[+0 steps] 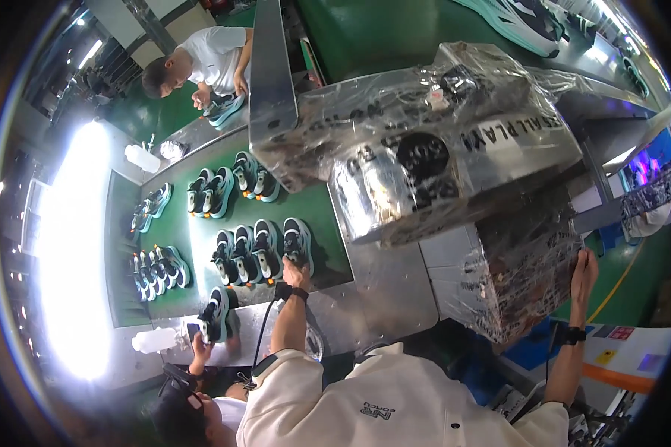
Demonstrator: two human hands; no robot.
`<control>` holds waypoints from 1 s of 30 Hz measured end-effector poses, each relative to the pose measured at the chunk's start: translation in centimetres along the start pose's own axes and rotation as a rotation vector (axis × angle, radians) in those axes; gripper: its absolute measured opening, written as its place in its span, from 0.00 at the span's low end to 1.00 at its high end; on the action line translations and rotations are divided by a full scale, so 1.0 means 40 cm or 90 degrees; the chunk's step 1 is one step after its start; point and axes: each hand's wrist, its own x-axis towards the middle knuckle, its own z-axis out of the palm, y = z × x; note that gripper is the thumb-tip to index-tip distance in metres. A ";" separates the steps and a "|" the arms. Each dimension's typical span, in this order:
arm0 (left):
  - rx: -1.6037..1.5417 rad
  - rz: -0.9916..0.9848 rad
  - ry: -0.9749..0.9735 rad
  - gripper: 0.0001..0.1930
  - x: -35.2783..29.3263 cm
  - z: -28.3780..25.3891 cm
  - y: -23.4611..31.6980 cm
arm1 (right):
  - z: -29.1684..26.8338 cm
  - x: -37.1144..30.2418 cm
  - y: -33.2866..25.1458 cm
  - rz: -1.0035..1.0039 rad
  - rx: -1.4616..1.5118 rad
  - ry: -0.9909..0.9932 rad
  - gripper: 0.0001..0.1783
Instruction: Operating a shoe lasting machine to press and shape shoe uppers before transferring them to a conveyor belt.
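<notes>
My left hand (pixel 297 274) is closed on the heel end of a black and white sneaker (pixel 297 237) with a pale blue sole. That sneaker stands on the green conveyor belt (pixel 322 216), at the right end of a row of matching sneakers (pixel 253 252). Far to the right, my right hand (pixel 584 270) is raised at the edge of a film-wrapped box-shaped housing (pixel 529 276). Its fingers are small and partly hidden there, so I cannot tell whether they grip anything. Both wrists wear dark bands, and a cable runs from the left one.
A large film-wrapped metal cover (pixel 455 149) juts out over the belt. More sneakers (pixel 210 192) stand farther along. At the left, a co-worker (pixel 183 406) holds a sneaker (pixel 215 316); across the belt another person (pixel 215 59) handles one. White bottles (pixel 155 340) stand by the metal edge.
</notes>
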 end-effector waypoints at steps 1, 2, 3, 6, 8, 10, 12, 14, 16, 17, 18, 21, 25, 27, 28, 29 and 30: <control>0.000 0.018 0.022 0.40 0.028 0.025 0.009 | -0.003 0.000 0.015 0.002 -0.006 0.004 0.22; -0.003 0.038 0.047 0.38 0.076 0.044 0.020 | -0.002 0.004 0.026 0.001 0.009 -0.006 0.21; -0.056 0.134 0.105 0.34 0.142 0.039 0.011 | 0.014 0.010 0.024 -0.002 0.032 -0.024 0.19; -0.154 0.107 0.191 0.26 0.421 -0.058 0.071 | 0.025 0.010 -0.028 0.005 0.044 -0.047 0.20; -0.174 0.153 0.176 0.26 0.459 -0.020 0.207 | 0.011 0.001 -0.023 0.002 0.029 -0.010 0.19; -0.192 0.234 0.198 0.25 0.504 -0.104 0.353 | 0.003 -0.006 -0.018 -0.005 0.034 0.027 0.18; -0.214 0.332 0.216 0.25 0.484 -0.187 0.451 | -0.005 -0.009 0.008 0.079 -0.008 0.022 0.18; -0.241 0.446 0.228 0.24 0.485 -0.310 0.507 | -0.015 -0.011 -0.026 0.096 -0.046 0.032 0.18; -0.257 0.559 0.257 0.24 0.511 -0.503 0.554 | -0.009 -0.020 -0.077 0.111 -0.064 0.029 0.18; -0.247 0.607 0.293 0.24 0.542 -0.668 0.619 | 0.011 -0.020 -0.105 0.080 -0.048 0.026 0.18; -0.242 0.653 0.325 0.23 0.548 -0.808 0.696 | 0.023 -0.018 -0.131 0.048 -0.039 0.027 0.18; -0.346 0.731 0.245 0.25 0.299 -0.909 0.997 | -0.022 -0.026 -0.114 0.082 -0.050 0.057 0.18; -0.308 0.751 0.038 0.30 -0.147 -0.907 1.386 | -0.030 -0.032 -0.123 0.098 -0.020 0.072 0.19; -0.289 0.627 -0.076 0.33 -0.255 -0.832 1.495 | -0.030 -0.030 -0.121 0.079 -0.017 0.092 0.18; -0.329 0.515 -0.175 0.35 -0.309 -0.793 1.537 | -0.028 -0.031 -0.111 0.075 -0.011 0.090 0.18; -0.233 0.524 -0.100 0.37 -0.290 -0.759 1.572 | -0.018 -0.035 -0.100 0.053 0.003 0.130 0.19; -0.134 0.526 -0.015 0.39 -0.226 -0.723 1.593 | -0.024 -0.032 -0.122 0.046 0.026 0.118 0.19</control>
